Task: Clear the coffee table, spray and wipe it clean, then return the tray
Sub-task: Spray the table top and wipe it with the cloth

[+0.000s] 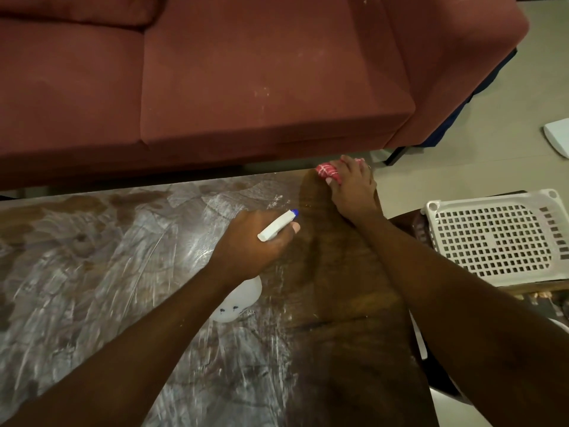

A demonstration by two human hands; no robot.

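The wooden coffee table (pixel 123 288) is smeared with white streaks over its left and middle; its right strip is dark and bare. My left hand (pixel 255 241) grips a white spray bottle (pixel 238 300) by the neck, its blue-tipped nozzle pointing up and right. My right hand (pixel 351 189) holds a bunched red-and-white checked cloth (pixel 328 174) against the table's far right corner. A white perforated plastic tray (pixel 492 238) lies off the table's right end.
A dark red sofa (pixel 215 87) runs along the far side of the table. Pale tiled floor (pixel 462 167) shows at the right, with a white flat object (pixel 558 140) at the frame edge.
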